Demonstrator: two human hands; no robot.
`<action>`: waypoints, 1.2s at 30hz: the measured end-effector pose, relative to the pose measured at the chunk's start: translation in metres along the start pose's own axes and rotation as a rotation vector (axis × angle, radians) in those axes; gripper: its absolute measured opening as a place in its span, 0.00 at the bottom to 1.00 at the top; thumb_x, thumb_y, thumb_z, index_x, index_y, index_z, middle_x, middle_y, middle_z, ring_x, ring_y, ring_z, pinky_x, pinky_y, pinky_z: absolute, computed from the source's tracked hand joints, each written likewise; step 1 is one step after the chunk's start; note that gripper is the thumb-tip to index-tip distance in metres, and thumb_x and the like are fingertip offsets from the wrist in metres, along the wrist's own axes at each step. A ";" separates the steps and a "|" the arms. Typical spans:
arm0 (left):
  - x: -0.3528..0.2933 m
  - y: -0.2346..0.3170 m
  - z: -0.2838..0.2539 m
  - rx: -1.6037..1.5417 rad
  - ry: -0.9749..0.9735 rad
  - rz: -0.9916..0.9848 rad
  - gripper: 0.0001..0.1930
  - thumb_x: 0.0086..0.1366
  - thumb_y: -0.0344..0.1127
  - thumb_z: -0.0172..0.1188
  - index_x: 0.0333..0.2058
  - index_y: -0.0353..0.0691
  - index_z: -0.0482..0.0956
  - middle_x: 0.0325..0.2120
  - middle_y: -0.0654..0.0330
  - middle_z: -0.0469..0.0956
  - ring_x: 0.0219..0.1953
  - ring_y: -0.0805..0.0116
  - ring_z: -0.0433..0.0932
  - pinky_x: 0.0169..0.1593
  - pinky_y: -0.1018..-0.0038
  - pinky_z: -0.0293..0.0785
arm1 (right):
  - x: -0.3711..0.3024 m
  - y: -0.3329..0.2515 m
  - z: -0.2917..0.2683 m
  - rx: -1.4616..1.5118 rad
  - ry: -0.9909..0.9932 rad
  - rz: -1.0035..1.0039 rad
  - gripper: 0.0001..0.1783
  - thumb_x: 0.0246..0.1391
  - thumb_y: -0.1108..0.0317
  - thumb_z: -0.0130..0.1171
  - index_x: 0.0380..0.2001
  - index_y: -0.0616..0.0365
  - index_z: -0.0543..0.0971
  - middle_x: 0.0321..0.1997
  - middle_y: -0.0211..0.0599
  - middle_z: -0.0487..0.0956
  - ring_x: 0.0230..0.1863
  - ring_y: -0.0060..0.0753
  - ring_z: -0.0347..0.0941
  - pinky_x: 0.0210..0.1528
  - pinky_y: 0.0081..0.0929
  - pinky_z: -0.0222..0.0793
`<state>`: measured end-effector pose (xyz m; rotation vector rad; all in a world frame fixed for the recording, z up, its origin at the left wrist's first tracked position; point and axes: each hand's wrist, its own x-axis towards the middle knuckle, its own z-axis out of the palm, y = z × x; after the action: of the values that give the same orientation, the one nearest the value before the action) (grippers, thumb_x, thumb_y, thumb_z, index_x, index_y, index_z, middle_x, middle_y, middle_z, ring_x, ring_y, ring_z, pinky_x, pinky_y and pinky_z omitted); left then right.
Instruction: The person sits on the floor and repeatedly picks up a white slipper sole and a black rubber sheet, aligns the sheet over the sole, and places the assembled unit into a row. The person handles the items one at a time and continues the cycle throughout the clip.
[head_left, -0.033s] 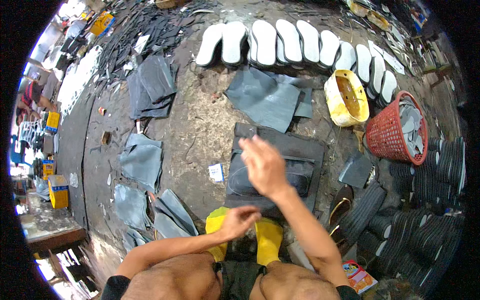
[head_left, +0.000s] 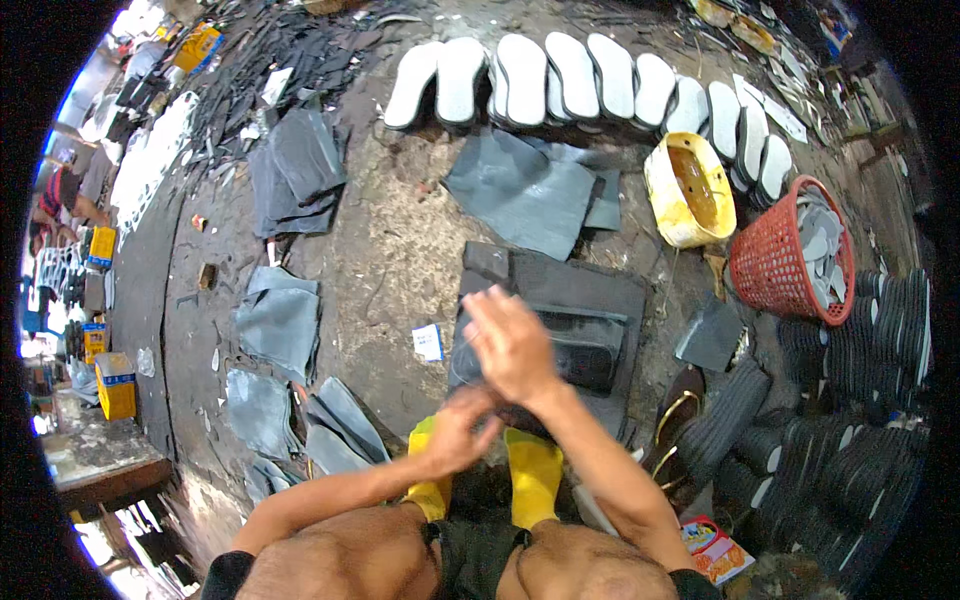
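Note:
My right hand is over a dark sole-shaped piece lying on black sheets between and ahead of my feet. Its fingers are stretched out and it holds nothing I can see. Lower and to the left, my left hand is near the front edge of these sheets, above my yellow sock. Its thumb stands apart from the fingers, which are blurred at the tips. Whether either palm touches the dark piece cannot be made out. A small white-and-blue packet lies left of the sheets.
Blue-grey sheets lie farther ahead, below a row of white-topped soles. At right stand a yellow container of brownish matter, a red basket of grey cut pieces and stacked dark soles. More sheets lie left.
My right hand has come slightly nearer to me and left. My left hand has risen toward it, so the two are closer. The whole view has shifted slightly.

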<state>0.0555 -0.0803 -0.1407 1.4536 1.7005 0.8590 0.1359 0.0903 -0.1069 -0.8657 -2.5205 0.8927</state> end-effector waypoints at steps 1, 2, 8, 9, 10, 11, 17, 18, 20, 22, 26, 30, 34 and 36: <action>0.003 -0.014 -0.009 0.453 0.015 0.183 0.26 0.56 0.35 0.67 0.55 0.37 0.77 0.55 0.46 0.76 0.65 0.39 0.67 0.71 0.44 0.57 | -0.017 0.004 0.023 0.007 0.019 -0.072 0.29 0.68 0.51 0.49 0.64 0.58 0.73 0.67 0.48 0.73 0.71 0.49 0.64 0.73 0.50 0.54; 0.007 -0.025 -0.017 0.639 -0.174 0.141 0.31 0.58 0.40 0.64 0.61 0.38 0.73 0.63 0.47 0.69 0.72 0.42 0.57 0.74 0.43 0.45 | -0.031 0.009 0.045 -0.030 -0.102 -0.063 0.32 0.69 0.48 0.48 0.65 0.59 0.72 0.71 0.49 0.69 0.75 0.48 0.59 0.76 0.48 0.49; 0.021 -0.046 -0.029 0.802 -0.393 0.189 0.42 0.69 0.66 0.50 0.71 0.40 0.60 0.73 0.58 0.57 0.77 0.61 0.50 0.76 0.43 0.34 | -0.077 0.076 0.052 -0.327 -0.104 -0.078 0.40 0.65 0.40 0.50 0.73 0.49 0.61 0.80 0.34 0.56 0.79 0.39 0.49 0.79 0.52 0.41; 0.021 -0.046 -0.031 0.788 -0.378 0.201 0.43 0.69 0.66 0.50 0.71 0.41 0.59 0.73 0.58 0.57 0.77 0.61 0.50 0.76 0.44 0.33 | -0.082 0.085 0.043 -0.360 -0.130 -0.034 0.41 0.64 0.40 0.50 0.74 0.50 0.61 0.79 0.35 0.57 0.80 0.39 0.49 0.79 0.53 0.40; 0.020 -0.047 -0.032 0.783 -0.360 0.225 0.43 0.69 0.66 0.49 0.72 0.41 0.59 0.73 0.58 0.57 0.77 0.61 0.50 0.76 0.44 0.33 | -0.087 0.095 0.035 -0.369 -0.086 -0.065 0.42 0.64 0.39 0.51 0.74 0.50 0.60 0.79 0.36 0.57 0.80 0.40 0.49 0.79 0.53 0.40; 0.020 -0.048 -0.035 0.782 -0.395 0.208 0.43 0.69 0.66 0.50 0.72 0.41 0.59 0.73 0.58 0.57 0.77 0.61 0.50 0.76 0.44 0.33 | -0.092 0.103 0.026 -0.432 -0.094 0.039 0.43 0.64 0.39 0.51 0.74 0.51 0.60 0.79 0.38 0.57 0.80 0.41 0.49 0.79 0.54 0.39; 0.018 -0.048 -0.042 0.800 -0.338 0.253 0.39 0.70 0.65 0.49 0.70 0.43 0.63 0.72 0.59 0.61 0.75 0.63 0.54 0.77 0.49 0.37 | -0.098 0.128 0.000 -0.442 0.033 0.256 0.44 0.66 0.41 0.50 0.74 0.60 0.58 0.79 0.43 0.56 0.80 0.48 0.47 0.78 0.63 0.31; 0.019 -0.048 -0.041 0.711 -0.341 0.185 0.38 0.70 0.63 0.51 0.69 0.43 0.64 0.71 0.59 0.62 0.75 0.63 0.55 0.77 0.49 0.38 | -0.096 0.130 -0.008 -0.410 -0.079 0.278 0.42 0.68 0.44 0.49 0.74 0.61 0.57 0.79 0.42 0.57 0.80 0.47 0.47 0.78 0.63 0.29; 0.025 -0.050 -0.039 0.593 -0.339 0.127 0.36 0.70 0.61 0.54 0.68 0.42 0.66 0.69 0.58 0.65 0.74 0.61 0.57 0.77 0.49 0.40 | -0.090 0.139 -0.033 0.251 0.010 0.430 0.37 0.72 0.49 0.45 0.74 0.61 0.57 0.79 0.42 0.56 0.79 0.42 0.49 0.79 0.53 0.34; 0.029 -0.054 -0.037 0.227 -0.063 -0.044 0.35 0.66 0.54 0.64 0.65 0.39 0.70 0.67 0.50 0.69 0.72 0.55 0.62 0.74 0.55 0.53 | -0.099 0.147 -0.061 0.742 0.532 0.426 0.27 0.73 0.58 0.49 0.69 0.58 0.68 0.65 0.47 0.75 0.65 0.33 0.71 0.69 0.29 0.62; 0.026 -0.050 -0.022 0.010 0.273 -0.303 0.37 0.58 0.48 0.73 0.62 0.36 0.73 0.63 0.44 0.72 0.69 0.51 0.67 0.70 0.60 0.61 | -0.132 0.139 -0.058 0.686 0.391 1.042 0.17 0.66 0.64 0.60 0.53 0.61 0.78 0.35 0.31 0.81 0.29 0.19 0.73 0.29 0.22 0.73; 0.020 -0.032 -0.016 -0.334 0.299 -0.351 0.28 0.59 0.37 0.74 0.55 0.33 0.76 0.58 0.40 0.76 0.62 0.51 0.75 0.65 0.64 0.70 | -0.139 0.115 -0.021 0.836 0.574 1.040 0.28 0.53 0.58 0.75 0.51 0.64 0.78 0.39 0.32 0.83 0.36 0.24 0.77 0.39 0.27 0.75; 0.028 -0.023 -0.033 -0.921 0.526 -0.469 0.27 0.63 0.29 0.68 0.60 0.35 0.71 0.55 0.44 0.78 0.62 0.57 0.74 0.61 0.66 0.74 | -0.118 0.085 -0.038 1.119 0.433 1.142 0.22 0.53 0.63 0.73 0.49 0.61 0.81 0.42 0.31 0.83 0.45 0.28 0.75 0.50 0.31 0.69; 0.029 -0.025 -0.042 -0.712 0.649 -0.465 0.32 0.63 0.29 0.69 0.64 0.35 0.68 0.55 0.45 0.77 0.60 0.57 0.75 0.61 0.65 0.74 | -0.108 0.065 -0.056 0.945 0.476 0.945 0.17 0.52 0.66 0.72 0.43 0.59 0.83 0.43 0.32 0.83 0.47 0.29 0.75 0.53 0.31 0.67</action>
<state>0.0043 -0.0567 -0.1435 0.2891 1.7745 1.5506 0.2737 0.0866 -0.1190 -1.6105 -0.9685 1.6516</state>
